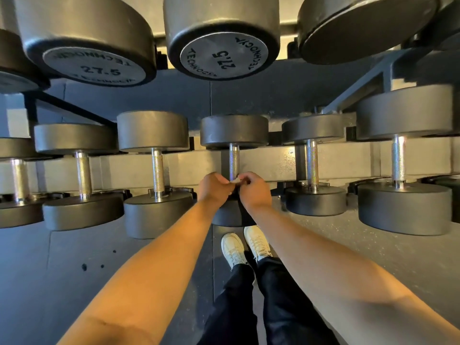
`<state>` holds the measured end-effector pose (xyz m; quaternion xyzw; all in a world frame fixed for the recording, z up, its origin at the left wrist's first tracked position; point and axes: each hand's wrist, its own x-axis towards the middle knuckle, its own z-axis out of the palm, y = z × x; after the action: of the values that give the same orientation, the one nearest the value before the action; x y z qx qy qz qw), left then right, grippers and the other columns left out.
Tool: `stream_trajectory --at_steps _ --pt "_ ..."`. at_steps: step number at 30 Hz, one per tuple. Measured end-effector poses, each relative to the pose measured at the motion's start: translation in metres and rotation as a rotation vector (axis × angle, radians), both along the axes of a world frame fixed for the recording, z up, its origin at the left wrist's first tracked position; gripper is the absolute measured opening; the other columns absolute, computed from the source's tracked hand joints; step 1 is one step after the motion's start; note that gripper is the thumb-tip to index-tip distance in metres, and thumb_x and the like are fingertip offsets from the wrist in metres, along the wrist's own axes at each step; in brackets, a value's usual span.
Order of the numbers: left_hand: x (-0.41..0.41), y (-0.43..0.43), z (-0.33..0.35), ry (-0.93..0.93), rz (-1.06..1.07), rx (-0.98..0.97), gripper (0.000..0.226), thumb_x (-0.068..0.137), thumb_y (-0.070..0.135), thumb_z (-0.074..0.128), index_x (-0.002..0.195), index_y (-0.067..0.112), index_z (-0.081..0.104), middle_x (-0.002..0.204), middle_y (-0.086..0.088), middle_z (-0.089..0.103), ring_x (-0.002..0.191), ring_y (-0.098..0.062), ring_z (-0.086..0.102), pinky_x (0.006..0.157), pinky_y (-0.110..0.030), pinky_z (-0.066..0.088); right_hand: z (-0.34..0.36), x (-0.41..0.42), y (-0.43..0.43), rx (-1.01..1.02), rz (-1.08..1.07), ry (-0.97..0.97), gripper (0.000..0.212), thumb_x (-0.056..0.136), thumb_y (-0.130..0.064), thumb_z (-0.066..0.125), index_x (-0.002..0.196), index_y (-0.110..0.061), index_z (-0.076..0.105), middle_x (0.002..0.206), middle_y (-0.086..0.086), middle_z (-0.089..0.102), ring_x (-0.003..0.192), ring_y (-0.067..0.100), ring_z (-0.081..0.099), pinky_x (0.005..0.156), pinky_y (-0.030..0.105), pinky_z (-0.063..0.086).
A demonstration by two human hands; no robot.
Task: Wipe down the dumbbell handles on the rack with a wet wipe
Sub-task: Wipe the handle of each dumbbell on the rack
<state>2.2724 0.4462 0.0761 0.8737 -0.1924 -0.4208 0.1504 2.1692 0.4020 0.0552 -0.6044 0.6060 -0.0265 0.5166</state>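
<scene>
Grey steel makes up the rack (pixel 273 165), its pale beam running across behind the lower row. Above it hang two heavy dumbbells marked 27.5 (pixel 221 36), side by side. The lower tier holds a line of smaller black-headed dumbbells; the middle dumbbell (pixel 234 130) lies straight ahead, its knurled handle (pixel 234 159) bare along most of its length. At the near end of that handle the left hand (pixel 214 188) and right hand (pixel 254 189) meet, fingers curled, both pinching a small white wet wipe (pixel 236 180). The wipe seems to touch the handle, though only a scrap shows between the fingertips.
</scene>
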Motion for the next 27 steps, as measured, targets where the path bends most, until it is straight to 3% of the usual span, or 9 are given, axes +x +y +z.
stream_trajectory --at_steps 3,7,11,14,16,19,22,24,27 --pt "-0.007 0.012 0.031 0.077 0.167 -0.135 0.024 0.088 0.039 0.074 0.08 0.023 0.059 0.074 0.003 0.064 0.068 -0.017 0.059 0.058 -0.027 0.045 0.028 0.0 0.007 0.068 -0.004 -0.086 0.02 0.096 -0.008 0.055 0.1 -0.021 0.069 0.1 -0.001 0.07 0.096 0.019 0.064 0.085 0.031 0.052" --pt "-0.011 0.027 0.081 0.101 0.283 -0.248 0.018 0.095 0.033 0.066 0.081 0.026 0.056 0.079 -0.001 0.062 0.068 -0.016 0.056 0.064 -0.029 0.045 0.081 -0.003 0.007 0.096 0.029 -0.172 0.023 0.098 -0.011 0.056 0.115 -0.022 0.067 0.114 0.0 0.068 0.108 0.018 0.062 0.098 0.038 0.051" --pt "-0.013 0.038 0.134 0.148 0.35 -0.39 0.016 0.1 0.026 0.061 0.086 0.028 0.054 0.082 0.001 0.06 0.075 -0.016 0.056 0.065 -0.029 0.044 0.133 -0.001 0.007 0.123 0.111 -0.216 0.023 0.096 -0.023 0.062 0.117 -0.031 0.063 0.118 -0.004 0.065 0.109 0.015 0.06 0.097 0.038 0.052" --pt "-0.01 0.037 0.169 0.146 0.36 -0.448 0.015 0.102 0.027 0.059 0.087 0.024 0.06 0.08 0.005 0.063 0.077 -0.014 0.06 0.066 -0.025 0.044 0.174 0.007 0.005 0.085 0.156 -0.254 0.014 0.098 -0.021 0.058 0.107 -0.029 0.065 0.109 -0.002 0.066 0.097 0.012 0.061 0.079 0.025 0.049" --pt "-0.006 0.038 0.185 0.189 0.343 -0.491 0.025 0.097 0.031 0.059 0.077 0.017 0.059 0.071 -0.002 0.059 0.07 -0.017 0.055 0.064 -0.03 0.041 0.198 0.013 0.004 0.053 0.181 -0.249 0.018 0.095 -0.012 0.056 0.095 -0.025 0.068 0.099 -0.003 0.069 0.09 0.012 0.062 0.072 0.024 0.046" --pt "0.006 0.034 0.203 0.134 0.236 -0.492 0.029 0.081 0.031 0.05 0.069 0.005 0.054 0.069 -0.02 0.042 0.072 -0.021 0.044 0.064 -0.034 0.032 0.215 0.026 0.008 -0.025 0.274 -0.232 0.016 0.082 -0.024 0.059 0.078 -0.021 0.075 0.08 -0.006 0.072 0.076 0.015 0.064 0.069 0.032 0.052" --pt "0.02 0.039 0.223 0.013 0.215 -0.491 0.038 0.1 0.03 0.04 0.066 0.016 0.051 0.068 -0.01 0.051 0.069 -0.022 0.051 0.064 -0.034 0.035 0.197 0.045 0.005 -0.124 0.308 -0.25 0.028 0.071 -0.041 0.046 0.067 -0.029 0.072 0.073 0.001 0.07 0.076 0.033 0.064 0.072 0.05 0.054" --pt "0.03 0.045 0.232 -0.012 0.214 -0.527 0.039 0.101 0.033 0.036 0.075 0.014 0.057 0.077 -0.008 0.057 0.071 -0.021 0.051 0.067 -0.036 0.039 0.225 0.054 0.012 -0.157 0.326 -0.3 0.028 0.078 -0.032 0.047 0.057 -0.026 0.065 0.069 0.011 0.064 0.07 0.033 0.056 0.066 0.044 0.047" --pt "0.049 0.055 0.25 -0.015 0.185 -0.511 0.036 0.107 0.023 0.035 0.096 0.004 0.063 0.091 -0.009 0.061 0.08 -0.017 0.051 0.074 -0.034 0.042 0.261 0.068 0.026 -0.046 0.279 -0.395 0.026 0.092 -0.016 0.049 0.083 -0.015 0.074 0.094 0.019 0.066 0.085 0.018 0.058 0.078 0.035 0.047"
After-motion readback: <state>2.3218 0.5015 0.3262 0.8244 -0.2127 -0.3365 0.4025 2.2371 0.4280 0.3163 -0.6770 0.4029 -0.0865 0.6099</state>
